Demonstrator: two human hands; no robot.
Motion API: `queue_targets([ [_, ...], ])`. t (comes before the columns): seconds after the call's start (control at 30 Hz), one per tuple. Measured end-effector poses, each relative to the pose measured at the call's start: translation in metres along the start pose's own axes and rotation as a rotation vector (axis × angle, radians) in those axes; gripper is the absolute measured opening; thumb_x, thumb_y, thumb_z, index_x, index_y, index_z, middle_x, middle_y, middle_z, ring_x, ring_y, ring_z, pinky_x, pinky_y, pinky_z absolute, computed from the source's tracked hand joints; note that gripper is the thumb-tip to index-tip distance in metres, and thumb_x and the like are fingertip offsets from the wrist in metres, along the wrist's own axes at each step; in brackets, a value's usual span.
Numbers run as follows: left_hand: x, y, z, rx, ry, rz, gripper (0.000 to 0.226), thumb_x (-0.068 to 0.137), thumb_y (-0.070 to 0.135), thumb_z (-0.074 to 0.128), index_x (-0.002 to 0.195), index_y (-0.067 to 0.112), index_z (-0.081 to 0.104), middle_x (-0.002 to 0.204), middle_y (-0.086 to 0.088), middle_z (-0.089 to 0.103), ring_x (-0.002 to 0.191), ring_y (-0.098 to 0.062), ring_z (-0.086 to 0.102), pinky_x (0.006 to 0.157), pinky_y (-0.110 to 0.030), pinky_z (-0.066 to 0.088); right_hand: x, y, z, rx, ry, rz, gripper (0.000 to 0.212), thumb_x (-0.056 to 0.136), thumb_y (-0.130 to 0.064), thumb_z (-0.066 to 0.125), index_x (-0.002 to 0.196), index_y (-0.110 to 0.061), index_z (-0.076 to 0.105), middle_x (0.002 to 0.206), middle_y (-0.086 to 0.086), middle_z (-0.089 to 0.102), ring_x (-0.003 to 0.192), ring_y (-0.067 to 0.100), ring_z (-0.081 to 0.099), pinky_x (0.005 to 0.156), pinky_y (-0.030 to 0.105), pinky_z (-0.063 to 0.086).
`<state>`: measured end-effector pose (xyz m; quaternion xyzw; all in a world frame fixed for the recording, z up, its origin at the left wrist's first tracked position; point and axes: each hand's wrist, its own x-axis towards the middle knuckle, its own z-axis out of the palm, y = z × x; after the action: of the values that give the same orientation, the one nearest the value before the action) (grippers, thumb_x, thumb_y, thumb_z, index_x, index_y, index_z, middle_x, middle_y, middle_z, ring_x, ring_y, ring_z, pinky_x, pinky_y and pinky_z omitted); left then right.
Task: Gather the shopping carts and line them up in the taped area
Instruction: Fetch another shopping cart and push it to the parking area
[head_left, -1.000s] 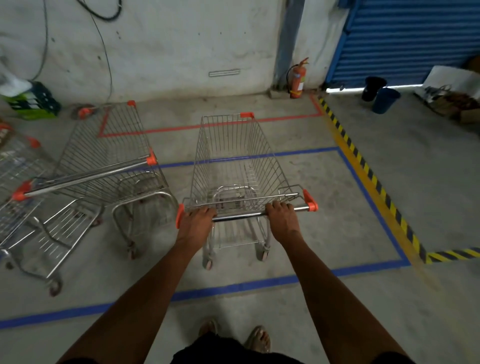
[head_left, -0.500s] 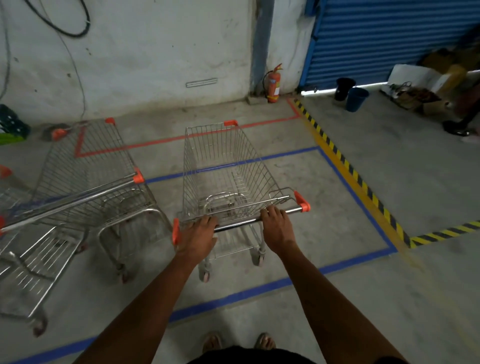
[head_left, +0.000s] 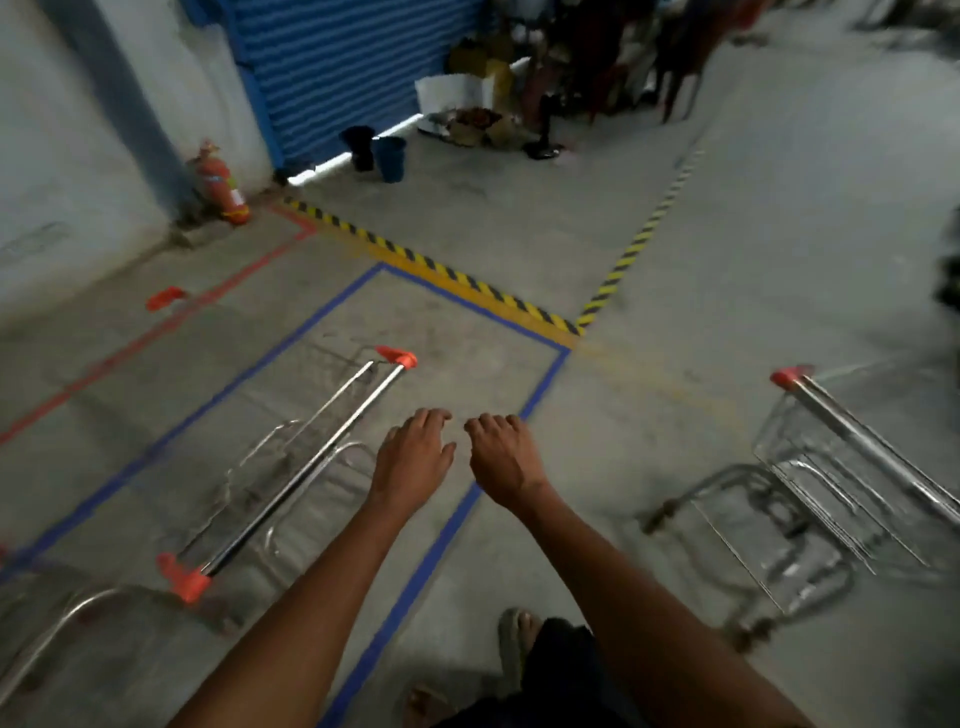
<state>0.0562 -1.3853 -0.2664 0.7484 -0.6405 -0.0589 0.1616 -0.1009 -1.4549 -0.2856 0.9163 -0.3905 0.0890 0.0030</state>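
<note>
Concrete floor (head_left: 519, 244) lies under two bare hands held side by side, left hand (head_left: 413, 462) and right hand (head_left: 501, 457) with fingers loosely curled and holding nothing, one shopping cart (head_left: 291, 483) inside the blue tape (head_left: 545, 384) outline at their left, another cart (head_left: 852, 493) outside at the floor's right edge.

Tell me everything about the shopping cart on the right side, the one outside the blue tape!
The silver wire shopping cart with orange handle caps stands on the grey concrete floor, outside the blue tape rectangle. It looks like shiny metal: a mesh basket, a straight handle bar with one orange cap showing, and a curved tube frame below. It is blurred and partly cut off by the picture's edge. Neither hand touches it.
</note>
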Motion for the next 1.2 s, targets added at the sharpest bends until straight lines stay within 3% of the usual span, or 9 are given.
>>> queue_targets([
  [0.17,-0.004,0.098,0.018,-0.053,-0.030,0.260,0.037,0.090,0.037,0.065,0.123,0.024,0.059,0.119,0.005,0.062,0.103,-0.020,0.064,0.088,-0.039,0.051,-0.086,0.055,-0.024,-0.053,0.021,0.270,0.018,0.081,-0.019,0.058,0.100,-0.018,0.060,0.088,0.004,0.063,0.080,0.029,0.063,0.078,0.041,0.043],
  [0.4,-0.040,0.194,0.037,-0.095,-0.086,0.485,0.033,0.089,0.035,0.068,0.119,0.025,0.059,0.115,0.007,0.061,0.100,-0.017,0.063,0.086,-0.035,0.050,-0.203,0.104,-0.048,-0.056,0.028,0.553,0.023,0.086,-0.020,0.057,0.108,-0.018,0.062,0.095,0.001,0.066,0.087,0.026,0.064,0.085,0.040,0.043],
  [0.83,-0.155,0.332,0.085,-0.165,-0.136,0.575,0.033,0.088,0.034,0.068,0.118,0.022,0.060,0.112,0.002,0.063,0.099,-0.019,0.063,0.086,-0.037,0.051,-0.431,0.118,-0.080,-0.050,0.065,0.827,0.022,0.082,-0.020,0.061,0.104,-0.020,0.062,0.094,0.000,0.069,0.088,0.025,0.064,0.084,0.040,0.042],
  [1.03,-0.160,0.377,0.092,-0.149,-0.171,0.629,0.033,0.090,0.038,0.064,0.118,0.023,0.057,0.112,0.003,0.061,0.100,-0.019,0.062,0.090,-0.038,0.050,-0.466,0.154,-0.088,-0.059,0.126,0.886,0.021,0.081,-0.019,0.062,0.102,-0.020,0.063,0.092,0.001,0.068,0.087,0.028,0.065,0.084,0.043,0.043],
  [1.2,-0.117,0.425,0.105,-0.149,-0.187,0.693,0.034,0.087,0.032,0.069,0.117,0.018,0.061,0.111,0.000,0.063,0.100,-0.023,0.063,0.088,-0.038,0.049,-0.456,0.214,-0.099,-0.092,0.150,0.924,0.020,0.084,-0.020,0.060,0.103,-0.019,0.063,0.091,0.000,0.067,0.086,0.027,0.064,0.084,0.042,0.042],
])
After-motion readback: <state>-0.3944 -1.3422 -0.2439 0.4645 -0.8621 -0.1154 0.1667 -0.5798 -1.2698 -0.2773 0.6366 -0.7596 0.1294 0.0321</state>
